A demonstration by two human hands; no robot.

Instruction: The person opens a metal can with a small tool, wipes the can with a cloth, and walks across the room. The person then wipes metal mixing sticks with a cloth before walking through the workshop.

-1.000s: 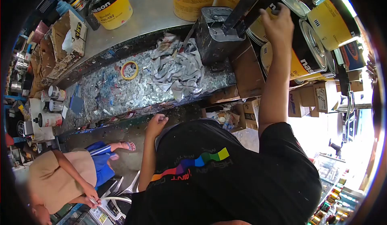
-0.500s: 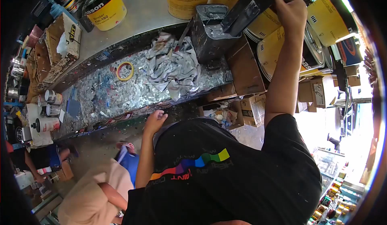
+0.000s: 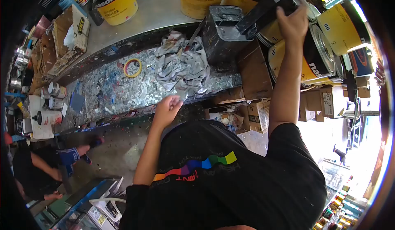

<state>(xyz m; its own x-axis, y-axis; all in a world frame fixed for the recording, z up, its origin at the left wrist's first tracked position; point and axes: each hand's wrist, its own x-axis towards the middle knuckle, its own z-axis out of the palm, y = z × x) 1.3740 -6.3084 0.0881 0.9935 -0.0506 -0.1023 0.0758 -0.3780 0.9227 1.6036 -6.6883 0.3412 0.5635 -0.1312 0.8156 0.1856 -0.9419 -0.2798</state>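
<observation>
My right hand (image 3: 294, 24) grips the end of a dark, paint-smeared bar-like piece (image 3: 265, 16) at the upper right. The piece slants down to the open top of a grey-coated container (image 3: 226, 34), which stands on the bench. Beside the bench's front edge, my left hand (image 3: 168, 108) is raised with its fingers curled and nothing visible in them. Above it lies a crumpled, stained rag (image 3: 183, 67). A yellow tape ring (image 3: 132, 67) rests on the paint-spattered bench (image 3: 107, 92).
Yellow-and-black cans (image 3: 117, 7) stand on the metal counter (image 3: 154, 7), and more cans (image 3: 339, 26) are stacked at the right. Cardboard boxes (image 3: 258, 116) sit below. A person in dark clothing (image 3: 37, 170) is at the lower left.
The dark piece rose in my right hand, then came back down slightly. My left hand has moved up toward the bench. The person in beige has left view; one in dark clothing now shows.
</observation>
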